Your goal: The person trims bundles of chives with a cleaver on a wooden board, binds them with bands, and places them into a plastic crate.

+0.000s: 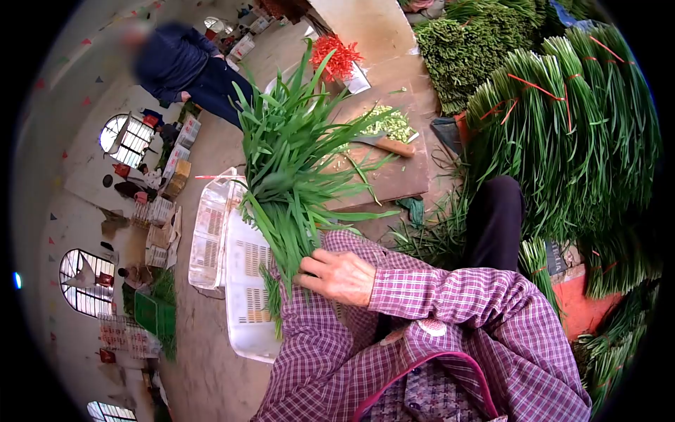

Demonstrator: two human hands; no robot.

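Note:
A large bunch of long green leaves (288, 183) fans out in front of me, its gathered end low by my lap. My right hand (337, 276) is at that lower end, its fingers curled against the leaves. My left sleeve reaches up beneath the bunch, and my left hand is hidden there. Beyond the leaves, a knife with a wooden handle (395, 146) lies on a brown board (401, 184), beside chopped pale green pieces (389, 121). A white plastic crate (247, 316) stands under and left of the bunch.
Tied bundles of long greens (576, 126) are stacked at the right, with cut stems (464, 49) behind them. Red ties (336, 56) lie beyond the board. A person in dark clothes (179, 63) stands at the upper left. A green crate (151, 316) is farther left.

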